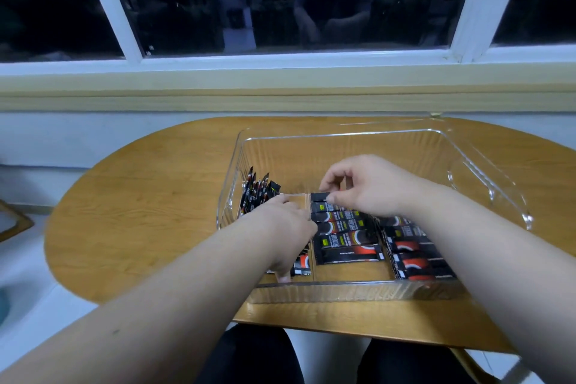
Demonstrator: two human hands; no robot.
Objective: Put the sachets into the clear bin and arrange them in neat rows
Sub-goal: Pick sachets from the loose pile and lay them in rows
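My R hand (364,187) pinches end sachet (321,197) in clear bin (343,290); L hand (280,227) grip unclear (fingers hidden). Risk: a careless nudge skews middle row (346,240).

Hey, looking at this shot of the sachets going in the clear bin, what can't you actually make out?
Head view only:
Left hand: its back hides the fingers, so whether it grips anything is unclear.
Front-left sachets: mostly covered by that hand.
Top middle sachet: right end under the pinching right hand.
Right row of sachets: far end under the right forearm.
Sachet lettering: blurred, unreadable.
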